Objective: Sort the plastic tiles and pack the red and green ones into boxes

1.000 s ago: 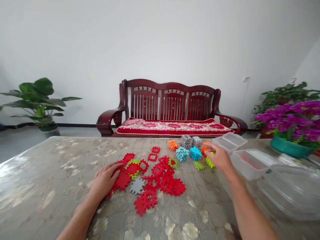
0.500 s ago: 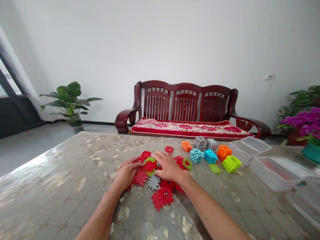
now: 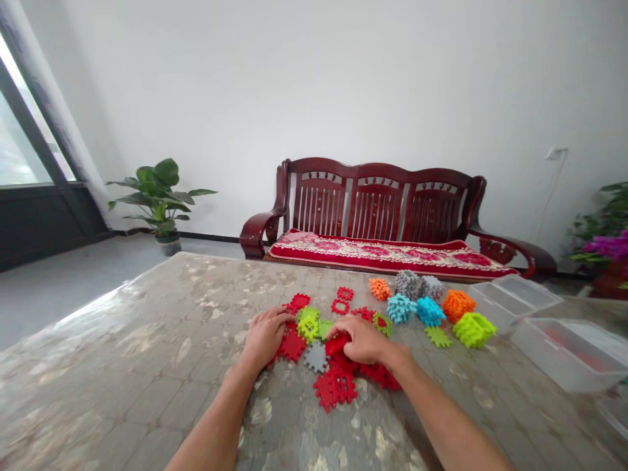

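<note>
Left hand (image 3: 265, 335): lower middle, fingers loosely stretched, touching red pieces (image 3: 293, 346)
Right hand (image 3: 366, 338): lower middle, pinching a red tile (image 3: 337, 343)

Wall (image 3: 324, 78): is running white across the back
Bench (image 3: 379, 209): is standing before it, dark red, carrying patterned runner (image 3: 387, 252)
Window (image 3: 18, 150): is letting daylight in, far left
Floor (image 3: 83, 265): is showing grey

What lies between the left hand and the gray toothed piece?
A red toothed piece lies between the left hand and the gray toothed piece, as the head view shows.
</note>
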Demonstrator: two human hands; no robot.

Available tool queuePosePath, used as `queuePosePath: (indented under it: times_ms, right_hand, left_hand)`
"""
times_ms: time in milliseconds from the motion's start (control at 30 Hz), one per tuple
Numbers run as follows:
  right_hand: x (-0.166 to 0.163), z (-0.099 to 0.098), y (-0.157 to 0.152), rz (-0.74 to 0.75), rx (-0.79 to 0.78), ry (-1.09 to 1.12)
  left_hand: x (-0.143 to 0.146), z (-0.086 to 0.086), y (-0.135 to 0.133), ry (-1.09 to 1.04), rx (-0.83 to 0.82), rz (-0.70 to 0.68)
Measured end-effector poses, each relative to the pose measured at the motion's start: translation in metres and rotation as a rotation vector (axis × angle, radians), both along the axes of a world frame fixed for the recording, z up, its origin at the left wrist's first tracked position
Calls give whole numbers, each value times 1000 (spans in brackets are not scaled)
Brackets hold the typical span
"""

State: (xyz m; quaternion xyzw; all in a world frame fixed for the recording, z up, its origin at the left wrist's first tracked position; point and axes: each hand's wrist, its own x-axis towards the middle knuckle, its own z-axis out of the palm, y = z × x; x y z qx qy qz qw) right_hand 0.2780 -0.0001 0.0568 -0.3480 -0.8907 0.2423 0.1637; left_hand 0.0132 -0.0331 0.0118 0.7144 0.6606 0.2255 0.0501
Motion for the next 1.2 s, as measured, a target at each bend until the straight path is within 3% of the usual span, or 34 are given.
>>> queuePosePath:
  times_ms: [167, 267, 367, 500, 833, 1000, 1200]
  right_hand:
    - [-9, 3, 10, -91, -138, 165]
    - [-31, 0, 12, -184, 3, 62]
    - [-53, -2, 7, -151, 164, -134]
    - [-71, -1, -3, -192, 227, -301]
    - [-74, 7, -14, -266, 366, -301]
    - [-43, 20, -21, -319, 311, -11]
    - [63, 22, -8, -489, 269, 297]
  left_hand:
    - [1, 1, -2, -9, 19, -1]
    - [1, 0, -2, -10, 21, -10]
    - [0, -1, -1, -8, 23, -15]
    - [-1, -2, 0, -12, 26, -8]
    - [-5, -8, 4, 1, 44, -11]
    - [-8, -10, 6, 29, 32, -26]
    - [-12, -11, 8, 55, 19, -30]
